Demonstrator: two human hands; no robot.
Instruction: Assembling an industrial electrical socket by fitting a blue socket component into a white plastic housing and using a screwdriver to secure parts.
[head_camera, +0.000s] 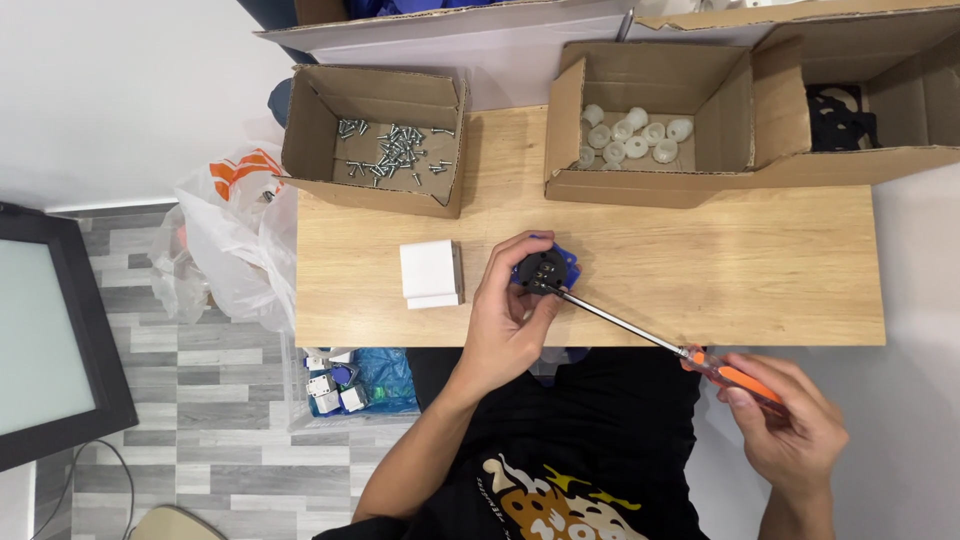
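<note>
My left hand (508, 312) grips a small round black part (541, 269) with a blue piece under it, resting on the wooden table (720, 270). My right hand (785, 415), off the table's near right corner, holds a screwdriver (640, 333) by its orange handle. The long metal shaft runs up-left and its tip sits on the black part's face. A white square block (431, 272) lies just left of my left hand.
At the table's back stand open cardboard boxes: one with several screws (392, 152), one with several white round parts (632, 138), one with black parts (838, 115). A plastic bag (230, 240) and a bin of small parts (345, 380) sit on the floor at left.
</note>
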